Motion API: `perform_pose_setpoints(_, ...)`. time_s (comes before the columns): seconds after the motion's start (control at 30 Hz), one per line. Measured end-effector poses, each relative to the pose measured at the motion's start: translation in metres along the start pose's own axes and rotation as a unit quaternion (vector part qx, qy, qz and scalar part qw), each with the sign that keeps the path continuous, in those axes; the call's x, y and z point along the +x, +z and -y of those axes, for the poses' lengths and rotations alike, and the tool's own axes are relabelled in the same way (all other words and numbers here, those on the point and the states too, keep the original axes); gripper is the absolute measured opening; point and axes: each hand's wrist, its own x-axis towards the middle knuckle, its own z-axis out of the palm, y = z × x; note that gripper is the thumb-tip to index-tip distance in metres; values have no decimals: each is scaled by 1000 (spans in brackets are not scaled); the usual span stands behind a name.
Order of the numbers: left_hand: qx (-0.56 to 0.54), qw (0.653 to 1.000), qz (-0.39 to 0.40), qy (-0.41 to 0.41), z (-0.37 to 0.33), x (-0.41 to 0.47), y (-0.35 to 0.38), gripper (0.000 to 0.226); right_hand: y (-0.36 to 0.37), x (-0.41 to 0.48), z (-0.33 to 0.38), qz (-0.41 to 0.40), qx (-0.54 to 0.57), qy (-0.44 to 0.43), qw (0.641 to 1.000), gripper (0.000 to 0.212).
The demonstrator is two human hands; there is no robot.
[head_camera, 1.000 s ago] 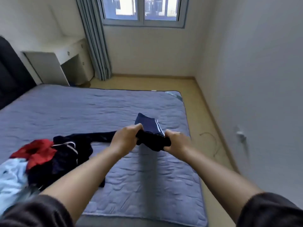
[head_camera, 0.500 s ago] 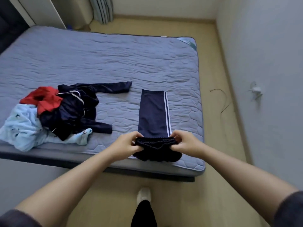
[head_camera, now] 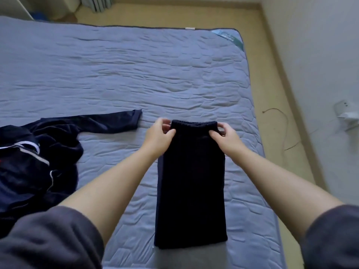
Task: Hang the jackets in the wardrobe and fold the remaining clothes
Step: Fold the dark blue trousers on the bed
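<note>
Navy jacket (head_camera: 38, 152) lies crumpled at the left edge of the grey-blue quilted bed (head_camera: 136, 74), one sleeve stretched flat toward the middle. Just right of its cuff, our left hand (head_camera: 157, 134) closes its grip in a pinch on the left waistband corner of the dark folded trousers (head_camera: 191, 181), which lie lengthwise on the bed's right side, waistband at the far end. Our right hand (head_camera: 227, 136) pinches the opposite corner. Farther right, a thin cable (head_camera: 283, 129) trails across the floor near a wall socket (head_camera: 347, 115).
</note>
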Motion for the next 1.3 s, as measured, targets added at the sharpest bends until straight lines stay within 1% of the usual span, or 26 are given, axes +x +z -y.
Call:
perform_pose_setpoints(0.03, 3, 1000, -19, -9, 11, 23, 6, 44, 3, 27, -6, -19, -10, 18, 1000, 53)
perform_pose_setpoints(0.1, 24, 998, -26, -59, 48, 44, 22, 55, 12, 61, -34, -43, -47, 71, 995, 66)
perform_pose_setpoints(0.17, 29, 992, 7, -120, 105, 29, 47, 58, 28, 60, -86, -16, -80, 127, 989, 70)
perform_pose_setpoints(0.27, 33, 978, 66, -196, 187, -24, 83, 55, 58, 19, -175, 41, -102, 236, 965, 71)
perform_pose_setpoints(0.3, 24, 973, 78, -218, 208, -39, 92, 53, 65, 5, -200, 45, -93, 258, 961, 65)
perform_pose_setpoints(0.33, 11, 969, 85, -233, 225, -52, 98, 50, 71, -7, -219, 40, -76, 265, 960, 52)
perform_pose_setpoints(0.4, -18, 966, 85, -244, 245, -71, 107, 43, 79, -24, -246, 22, -60, 251, 966, 17)
perform_pose_setpoints(0.47, -50, 963, 72, -257, 256, -87, 115, 46, 84, -34, -261, -9, -58, 232, 971, 15)
perform_pose_setpoints(0.53, -76, 956, 66, -275, 263, -103, 122, 49, 88, -41, -274, -8, -40, 239, 970, 24)
perform_pose_setpoints(0.6, -58, 955, 74, -283, 269, -117, 128, 40, 90, -50, -285, 10, -41, 244, 969, 26)
perform_pose_setpoints(0.67, -20, 959, 75, -274, 274, -131, 132, 22, 92, -63, -297, 23, -56, 244, 968, 22)
perform_pose_setpoints(0.7, -14, 960, 70, -272, 276, -137, 134, 18, 92, -70, -302, 21, -59, 242, 968, 20)
perform_pose_setpoints(0.73, -20, 960, 60, -275, 277, -145, 136, 19, 93, -77, -307, 11, -53, 240, 969, 17)
perform_pose_setpoints(0.83, -82, 953, 17, -292, 274, -168, 140, 21, 94, -102, -318, -31, 22, 260, 965, 11)
perform_pose_setpoints(0.9, -136, 946, -3, -294, 269, -186, 142, 21, 93, -123, -322, -44, 77, 269, 959, 9)
perform_pose_setpoints(0.93, -141, 946, -7, -290, 267, -198, 142, 22, 92, -136, -325, -46, 90, 269, 958, 9)
perform_pose_setpoints(1.07, -53, 956, 15, -288, 269, -267, 143, 21, 77, -201, -341, -33, 111, 278, 954, 4)
perform_pose_setpoints(1.13, -54, 952, 30, -301, 266, -308, 143, 18, 68, -238, -351, -14, 127, 294, 947, 3)
perform_pose_setpoints(1.23, -76, 947, 43, -310, 257, -366, 140, 15, 53, -293, -362, 11, 150, 312, 938, 10)
perform_pose_setpoints(1.3, -67, 947, 49, -312, 251, -394, 133, 25, 43, -321, -363, 24, 150, 318, 936, 6)
